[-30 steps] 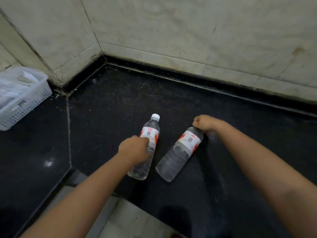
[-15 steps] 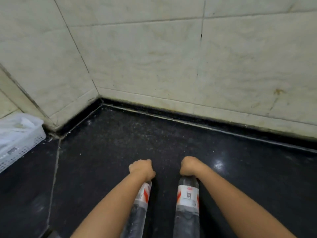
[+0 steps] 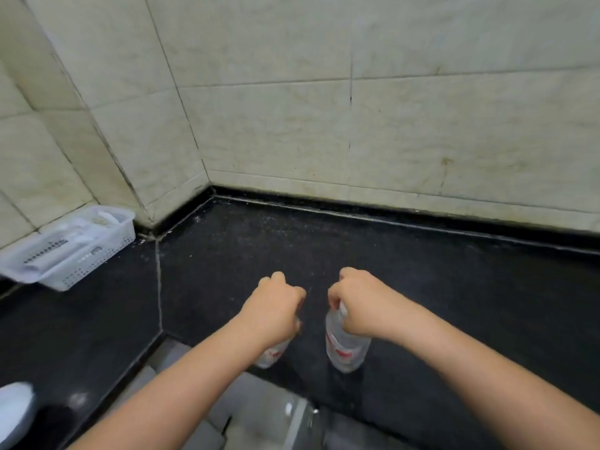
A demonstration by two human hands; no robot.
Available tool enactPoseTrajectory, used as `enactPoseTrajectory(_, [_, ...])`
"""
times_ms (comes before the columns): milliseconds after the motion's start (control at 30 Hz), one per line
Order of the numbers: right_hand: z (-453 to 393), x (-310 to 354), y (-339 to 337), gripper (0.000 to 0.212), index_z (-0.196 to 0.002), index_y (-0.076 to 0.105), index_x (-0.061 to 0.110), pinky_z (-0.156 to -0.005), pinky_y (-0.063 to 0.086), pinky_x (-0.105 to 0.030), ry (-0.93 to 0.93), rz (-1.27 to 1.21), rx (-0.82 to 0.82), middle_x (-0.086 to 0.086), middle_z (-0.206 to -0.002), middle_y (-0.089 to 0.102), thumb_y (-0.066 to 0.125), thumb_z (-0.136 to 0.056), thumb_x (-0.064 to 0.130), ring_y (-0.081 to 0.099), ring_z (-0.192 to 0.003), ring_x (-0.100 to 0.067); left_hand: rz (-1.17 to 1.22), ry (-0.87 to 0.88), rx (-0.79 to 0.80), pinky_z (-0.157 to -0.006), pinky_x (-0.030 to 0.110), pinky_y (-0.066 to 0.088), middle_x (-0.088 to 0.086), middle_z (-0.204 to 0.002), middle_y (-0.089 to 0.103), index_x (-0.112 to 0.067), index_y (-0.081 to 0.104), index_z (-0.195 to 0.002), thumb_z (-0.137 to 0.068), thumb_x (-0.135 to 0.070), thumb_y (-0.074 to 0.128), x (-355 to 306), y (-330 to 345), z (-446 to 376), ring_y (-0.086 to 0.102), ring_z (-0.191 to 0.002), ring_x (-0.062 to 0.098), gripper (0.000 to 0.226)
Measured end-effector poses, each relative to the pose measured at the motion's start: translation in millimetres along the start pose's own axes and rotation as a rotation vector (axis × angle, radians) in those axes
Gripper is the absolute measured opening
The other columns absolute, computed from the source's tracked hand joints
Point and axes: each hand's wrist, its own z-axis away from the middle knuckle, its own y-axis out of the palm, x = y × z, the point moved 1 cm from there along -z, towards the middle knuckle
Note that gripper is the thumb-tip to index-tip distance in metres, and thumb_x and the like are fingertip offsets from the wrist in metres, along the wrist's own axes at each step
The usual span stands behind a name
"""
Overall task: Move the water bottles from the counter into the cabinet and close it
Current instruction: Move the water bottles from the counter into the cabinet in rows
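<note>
Bottles hang upright now, one in each fist, where a second ago both lay on their sides on the counter. The right bottle (image 3: 344, 347) shows its clear body and red-and-white label below the right hand (image 3: 360, 306), whose fingers are curled round the neck and cap. The left bottle (image 3: 271, 354) is mostly hidden under the left hand (image 3: 274, 306), which grips its top the same way; only a patch of label peeks out beneath the wrist. Both bottles sit over the near edge of the black counter (image 3: 422, 287), apparently lifted clear of it, though contact at their bases cannot be judged for sure. A white basket (image 3: 84, 254) stands well apart at the left, against the tiled wall (image 3: 357, 125). With both bottles picked up, the pickup looks done; the cabinet is not in view, so carrying, placing and closing all remain.
</note>
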Motion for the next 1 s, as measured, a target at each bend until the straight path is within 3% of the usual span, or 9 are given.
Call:
enactPoseTrajectory(67, [58,23,19,0.028,-0.109,0.061,0.008,-0.08,0.044,-0.035,-0.014,0.097,-0.058,-0.011,-0.11,0.046,0.05,-0.084,0.002,0.047,-0.106,-0.031,-0.032,0.024,-0.047,-0.086,0.038,0.045,0.015,-0.119,0.041,-0.011,0.054,-0.114,-0.091,-0.015,0.047,-10,14,53,0.044,-0.108,0.034,0.025])
enactPoseTrajectory(167, [133,41,48,0.025,-0.106,0.059,0.006,-0.073,0.036,-0.033,-0.01,0.158,-0.111,-0.013,-0.115,0.047,0.048,-0.084,0.005,0.046,-0.104,-0.029,-0.035,0.069,-0.119,-0.086,0.036,0.044,0.014,-0.117,0.044,-0.009,0.052,-0.113,-0.088,-0.013,0.048,-26,36,119,0.04,-0.096,0.028,0.025])
enactPoseTrajectory(233, [175,47,64,0.026,-0.104,0.059,0.006,-0.075,0.041,-0.035,0.003,0.121,-0.113,-0.012,-0.113,0.048,0.05,-0.08,0.001,0.046,-0.102,-0.027,-0.037,0.143,-0.108,-0.08,0.033,0.038,0.014,-0.115,0.047,-0.009,0.051,-0.112,-0.086,-0.014,0.051,-44,50,153,0.04,-0.095,0.026,0.027])
enactPoseTrajectory(300, [213,48,81,0.028,-0.104,0.059,0.007,-0.08,0.043,-0.036,0.033,0.067,-0.073,-0.011,-0.112,0.048,0.051,-0.078,-0.001,0.046,-0.102,-0.028,0.008,0.214,-0.051,-0.079,0.032,0.036,0.015,-0.115,0.047,-0.01,0.051,-0.111,-0.085,-0.015,0.053,-67,67,180,0.044,-0.103,0.029,0.027])
enactPoseTrajectory(433, [279,41,135,0.031,-0.106,0.061,0.009,-0.085,0.044,-0.034,0.105,0.016,0.122,-0.013,-0.115,0.05,0.053,-0.077,0.0,0.049,-0.107,-0.029,0.042,0.342,0.176,-0.095,0.037,0.039,0.017,-0.122,0.046,-0.011,0.051,-0.119,-0.087,-0.016,0.052,-118,123,223,0.043,-0.115,0.036,0.032])
enactPoseTrajectory(500, [307,30,166,0.029,-0.105,0.062,0.009,-0.081,0.043,-0.032,0.159,-0.001,0.218,-0.012,-0.116,0.051,0.053,-0.079,-0.001,0.05,-0.108,-0.028,0.037,0.398,0.288,-0.096,0.038,0.039,0.018,-0.123,0.047,-0.009,0.052,-0.117,-0.087,-0.012,0.05,-143,156,239,0.042,-0.117,0.037,0.03])
enactPoseTrajectory(633, [351,-2,224,0.027,-0.101,0.062,0.003,-0.069,0.033,-0.029,0.278,-0.023,0.381,-0.014,-0.116,0.053,0.049,-0.079,-0.006,0.051,-0.107,-0.03,0.028,0.456,0.451,-0.092,0.041,0.044,0.021,-0.123,0.044,-0.004,0.052,-0.114,-0.088,-0.002,0.045,-193,219,252,0.038,-0.12,0.038,0.027])
enactPoseTrajectory(733, [373,-35,260,0.027,-0.105,0.061,0.002,-0.08,0.044,-0.035,0.357,-0.01,0.451,-0.016,-0.118,0.051,0.049,-0.082,-0.005,0.049,-0.109,-0.031,0.018,0.45,0.513,-0.093,0.042,0.046,0.021,-0.125,0.039,-0.002,0.05,-0.116,-0.088,0.004,0.045,-229,258,248,0.035,-0.122,0.038,0.03])
enactPoseTrajectory(1000, [388,-146,355,0.031,-0.118,0.053,0.001,-0.089,0.048,-0.038,0.49,-0.015,0.43,-0.014,-0.131,0.041,0.05,-0.087,-0.004,0.037,-0.122,-0.031,0.006,0.417,0.49,-0.093,0.039,0.045,0.018,-0.129,0.036,-0.007,0.048,-0.123,-0.089,0.004,0.047,-318,347,186,0.034,-0.123,0.034,0.036])
